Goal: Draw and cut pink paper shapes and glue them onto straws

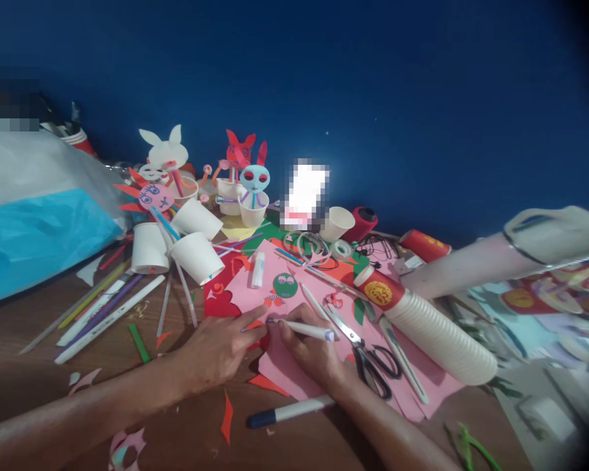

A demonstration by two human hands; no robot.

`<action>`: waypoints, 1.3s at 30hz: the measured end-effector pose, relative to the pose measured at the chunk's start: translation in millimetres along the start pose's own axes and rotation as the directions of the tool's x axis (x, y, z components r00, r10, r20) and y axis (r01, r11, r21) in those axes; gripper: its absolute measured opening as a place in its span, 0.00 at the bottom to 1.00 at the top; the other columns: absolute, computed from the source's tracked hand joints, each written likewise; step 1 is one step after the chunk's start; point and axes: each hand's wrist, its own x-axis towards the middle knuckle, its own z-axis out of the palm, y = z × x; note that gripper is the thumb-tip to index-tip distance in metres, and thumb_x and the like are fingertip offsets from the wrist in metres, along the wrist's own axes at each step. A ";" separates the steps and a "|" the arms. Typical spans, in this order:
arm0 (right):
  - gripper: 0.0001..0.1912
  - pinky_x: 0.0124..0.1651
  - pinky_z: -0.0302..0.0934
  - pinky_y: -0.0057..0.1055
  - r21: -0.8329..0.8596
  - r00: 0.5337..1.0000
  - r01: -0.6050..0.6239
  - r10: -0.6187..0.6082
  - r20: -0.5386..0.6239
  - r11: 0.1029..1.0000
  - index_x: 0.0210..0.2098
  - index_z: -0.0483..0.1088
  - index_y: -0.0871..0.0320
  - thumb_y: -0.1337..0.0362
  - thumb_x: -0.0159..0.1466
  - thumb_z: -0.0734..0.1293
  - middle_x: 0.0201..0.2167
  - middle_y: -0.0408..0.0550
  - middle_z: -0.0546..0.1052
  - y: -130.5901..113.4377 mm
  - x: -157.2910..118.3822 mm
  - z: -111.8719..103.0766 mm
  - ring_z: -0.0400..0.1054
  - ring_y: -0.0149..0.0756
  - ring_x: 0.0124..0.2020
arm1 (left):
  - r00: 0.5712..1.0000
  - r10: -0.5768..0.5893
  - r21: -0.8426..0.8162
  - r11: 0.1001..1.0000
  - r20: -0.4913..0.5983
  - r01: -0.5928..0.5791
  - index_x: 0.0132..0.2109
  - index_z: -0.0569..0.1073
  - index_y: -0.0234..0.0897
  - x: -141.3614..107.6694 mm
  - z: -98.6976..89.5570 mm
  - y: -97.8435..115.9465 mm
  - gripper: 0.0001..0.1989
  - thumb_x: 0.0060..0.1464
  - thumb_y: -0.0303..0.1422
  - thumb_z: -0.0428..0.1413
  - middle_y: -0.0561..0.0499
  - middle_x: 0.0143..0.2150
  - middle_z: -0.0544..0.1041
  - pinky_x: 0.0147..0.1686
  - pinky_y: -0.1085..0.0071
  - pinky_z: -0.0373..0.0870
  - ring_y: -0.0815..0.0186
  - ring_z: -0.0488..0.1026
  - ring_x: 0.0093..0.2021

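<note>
Between the fingers of my left hand (220,347) is a small orange-red paper piece (256,335), held low over the pink paper. A white marker (307,329) lies in the closed fingers of my right hand (310,350), its tip pointing left at that piece. Just beyond my hands are a green paper face (285,284) with drawn eyes and a glue stick (258,269). To the right of my right hand lie black-handled scissors (356,340). Under my right wrist is a marker with a dark cap (262,418).
Paper cups (196,256) and cup puppets with animal faces (255,178) stand at the back left. Several pens (110,320) lie at left. A stack of paper cups (436,337) lies at right, near a tape roll (342,249). A lit, blurred screen (305,193) stands behind.
</note>
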 end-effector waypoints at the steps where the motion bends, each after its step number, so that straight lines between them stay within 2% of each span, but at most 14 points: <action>1: 0.07 0.25 0.58 0.24 0.008 1.000 -0.001 0.001 -0.003 1.000 0.26 0.64 0.57 0.63 0.60 0.61 0.19 0.42 0.71 0.0 0.0 0.3 0.66 0.30 0.21 | 1.000 0.001 0.006 1.000 0.000 -0.001 0.54 0.65 0.42 -0.1 0.4 -0.1 0.22 0.52 0.22 0.46 0.47 0.63 0.59 0.30 0.70 0.71 0.63 0.75 0.38; 8: 0.08 0.22 0.55 0.23 0.197 0.983 -0.126 0.149 -0.107 0.972 0.23 0.63 0.57 0.64 0.58 0.63 0.18 0.39 0.67 -0.4 4.4 -2.5 0.60 0.27 0.19 | 1.000 0.013 0.015 1.000 -0.017 -0.013 0.55 0.65 0.41 -0.8 4.1 -1.5 0.22 0.54 0.23 0.45 0.46 0.64 0.58 0.30 0.68 0.71 0.61 0.75 0.40; 11: 0.07 0.21 0.54 0.23 0.239 0.980 -0.141 0.170 -0.105 0.961 0.23 0.62 0.57 0.65 0.58 0.63 0.17 0.38 0.66 0.7 4.9 -4.4 0.59 0.27 0.19 | 1.000 0.001 0.009 1.000 -0.015 -0.001 0.55 0.65 0.41 -1.0 4.6 -1.6 0.23 0.53 0.23 0.45 0.46 0.63 0.59 0.30 0.69 0.71 0.62 0.75 0.39; 21: 0.07 0.23 0.55 0.23 0.051 0.998 -0.045 0.047 -0.040 0.998 0.24 0.61 0.57 0.65 0.58 0.63 0.18 0.39 0.68 2.7 -0.1 -1.0 0.62 0.27 0.19 | 0.998 0.015 -0.029 0.999 -0.053 -0.017 0.53 0.66 0.41 -0.5 6.3 -2.4 0.22 0.53 0.22 0.45 0.46 0.62 0.61 0.29 0.69 0.71 0.62 0.75 0.38; 28: 0.06 0.25 0.56 0.24 0.032 1.000 -0.030 0.030 0.004 0.999 0.26 0.63 0.57 0.64 0.58 0.63 0.19 0.41 0.70 4.3 -0.3 0.5 0.65 0.29 0.21 | 0.998 0.031 0.010 0.999 -0.052 -0.030 0.52 0.66 0.41 -0.7 4.6 -1.3 0.19 0.55 0.24 0.44 0.47 0.62 0.61 0.28 0.70 0.71 0.62 0.75 0.38; 33: 0.08 0.22 0.54 0.23 0.234 0.992 -0.091 0.110 -0.069 0.968 0.24 0.62 0.57 0.65 0.57 0.64 0.18 0.38 0.67 4.1 0.3 -1.2 0.60 0.27 0.19 | 0.999 0.014 0.011 1.000 -0.050 -0.013 0.53 0.66 0.41 1.0 2.3 -0.2 0.18 0.56 0.26 0.44 0.47 0.63 0.60 0.29 0.72 0.72 0.63 0.75 0.39; 36: 0.07 0.22 0.55 0.23 0.387 0.974 -0.143 0.199 -0.110 0.911 0.25 0.63 0.57 0.64 0.58 0.65 0.18 0.38 0.66 1.8 2.5 -6.7 0.60 0.27 0.19 | 0.999 0.005 -0.007 1.000 -0.041 -0.005 0.54 0.66 0.42 0.2 4.5 -1.2 0.21 0.54 0.24 0.45 0.47 0.63 0.59 0.31 0.70 0.72 0.62 0.76 0.40; 39: 0.06 0.23 0.58 0.24 0.524 0.949 -0.184 0.290 -0.127 0.832 0.29 0.63 0.57 0.63 0.58 0.65 0.20 0.38 0.67 0.5 6.1 -13.7 0.61 0.28 0.20 | 0.998 -0.012 -0.096 0.995 -0.062 0.006 0.53 0.67 0.42 -0.8 8.2 -4.3 0.22 0.51 0.22 0.46 0.48 0.63 0.60 0.34 0.68 0.73 0.62 0.76 0.40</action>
